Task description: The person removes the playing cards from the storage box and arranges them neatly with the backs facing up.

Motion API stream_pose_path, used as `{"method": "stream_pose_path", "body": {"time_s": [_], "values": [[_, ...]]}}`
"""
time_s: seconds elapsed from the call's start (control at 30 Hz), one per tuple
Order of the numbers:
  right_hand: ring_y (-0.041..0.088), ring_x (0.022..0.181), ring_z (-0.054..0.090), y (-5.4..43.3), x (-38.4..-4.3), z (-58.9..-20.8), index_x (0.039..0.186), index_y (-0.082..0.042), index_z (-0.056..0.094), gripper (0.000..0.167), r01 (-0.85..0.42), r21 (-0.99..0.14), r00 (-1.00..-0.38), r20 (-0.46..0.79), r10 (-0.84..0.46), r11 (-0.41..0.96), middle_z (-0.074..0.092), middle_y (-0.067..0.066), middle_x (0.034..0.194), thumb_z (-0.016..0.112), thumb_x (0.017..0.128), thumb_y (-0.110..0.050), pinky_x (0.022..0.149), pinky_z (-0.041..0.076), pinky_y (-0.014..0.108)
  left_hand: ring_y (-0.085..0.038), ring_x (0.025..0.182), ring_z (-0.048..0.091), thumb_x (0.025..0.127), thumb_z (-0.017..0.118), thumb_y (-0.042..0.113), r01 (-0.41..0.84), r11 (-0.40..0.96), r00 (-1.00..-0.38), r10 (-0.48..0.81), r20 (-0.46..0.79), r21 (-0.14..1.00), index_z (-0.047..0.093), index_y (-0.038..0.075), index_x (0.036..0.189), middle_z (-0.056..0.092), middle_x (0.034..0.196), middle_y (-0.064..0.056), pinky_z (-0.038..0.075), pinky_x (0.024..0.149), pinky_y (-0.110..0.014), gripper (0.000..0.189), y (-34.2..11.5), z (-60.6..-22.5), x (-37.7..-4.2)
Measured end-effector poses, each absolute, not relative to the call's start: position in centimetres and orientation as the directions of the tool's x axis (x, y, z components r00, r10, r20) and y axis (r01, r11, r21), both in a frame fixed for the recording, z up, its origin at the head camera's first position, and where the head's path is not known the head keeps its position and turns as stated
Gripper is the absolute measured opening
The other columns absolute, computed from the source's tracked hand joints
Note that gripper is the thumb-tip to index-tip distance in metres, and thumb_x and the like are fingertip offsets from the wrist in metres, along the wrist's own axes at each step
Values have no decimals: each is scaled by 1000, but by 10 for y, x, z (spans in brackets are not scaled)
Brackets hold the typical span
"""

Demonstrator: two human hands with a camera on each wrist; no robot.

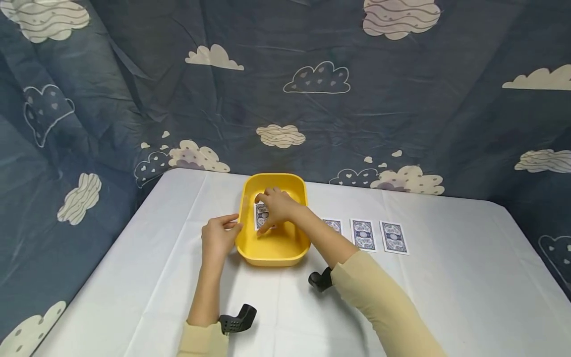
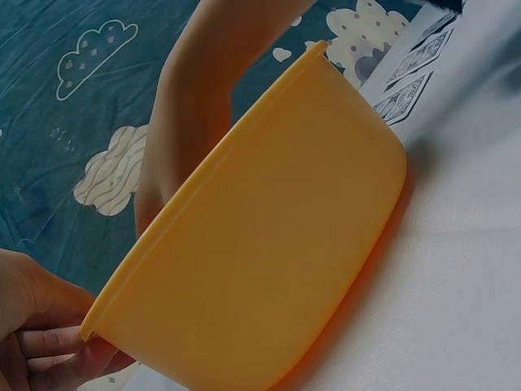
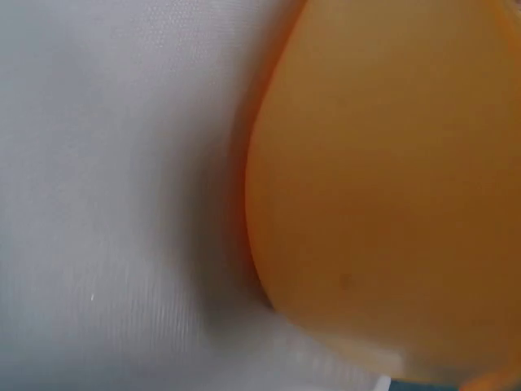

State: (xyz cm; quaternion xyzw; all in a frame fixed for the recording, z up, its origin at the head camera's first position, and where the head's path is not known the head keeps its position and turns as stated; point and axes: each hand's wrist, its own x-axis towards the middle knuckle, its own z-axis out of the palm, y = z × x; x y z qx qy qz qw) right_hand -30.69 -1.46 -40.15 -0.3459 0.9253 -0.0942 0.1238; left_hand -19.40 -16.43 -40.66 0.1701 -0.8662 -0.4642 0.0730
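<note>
A yellow plastic basin (image 1: 272,255) stands on the white-covered table. At its left side my left hand (image 1: 219,235) pinches the rim between thumb and fingers; the left wrist view shows this grip on the rim (image 2: 91,319) too. My right hand (image 1: 280,208) reaches down inside the basin. Its thumb and index finger span the short edges of a blue-backed playing card (image 1: 261,215), which the palm partly covers. In the right wrist view only the basin's outer wall (image 3: 383,179) shows, with the hand out of sight.
Right of the basin, several blue-backed playing cards lie face down in a row: one partly behind the right forearm (image 1: 332,225), a middle card (image 1: 363,235) and a right-hand card (image 1: 394,237). A dark cloud-patterned curtain (image 1: 250,109) hangs behind the table (image 1: 446,277).
</note>
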Motion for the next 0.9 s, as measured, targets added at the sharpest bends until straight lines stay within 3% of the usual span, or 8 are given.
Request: {"method": "stream_pose_path", "body": {"time_s": [0.13, 0.4, 0.57, 0.9], "values": [[24, 113, 38, -22, -310, -408, 130, -14, 49, 91, -591, -184, -754, -221, -619, 785, 47, 8, 125, 80, 56, -56, 100, 29, 44, -27, 91, 65, 80, 68, 14, -231, 510, -931, -364, -36, 829, 68, 6, 109, 71, 93, -12, 50, 79, -38, 30, -162, -408, -193], [23, 111, 39, -23, -321, -418, 130, -13, 48, 93, -524, -210, -778, -275, -565, 825, 46, 8, 123, 81, 55, -56, 98, 35, 40, -27, 93, 65, 80, 68, 12, -215, 509, -932, -362, -19, 834, 69, 6, 109, 71, 92, -11, 50, 81, -38, 30, -161, -409, -193], [21, 105, 39, -23, -323, -421, 124, -12, 50, 87, -528, -243, -778, -246, -579, 813, 46, 7, 116, 80, 55, -57, 94, 37, 37, -27, 94, 65, 79, 69, 11, -198, 515, -935, -355, -2, 834, 69, 6, 108, 71, 92, -12, 50, 82, -38, 29, -161, -408, -194], [21, 106, 39, -26, -317, -402, 122, -14, 48, 89, -625, -193, -755, -96, -648, 757, 49, 5, 114, 82, 52, -57, 90, 34, 36, -27, 95, 65, 80, 68, 13, -218, 507, -931, -365, -22, 834, 69, 6, 108, 71, 93, -12, 50, 82, -38, 29, -165, -407, -195]]}}
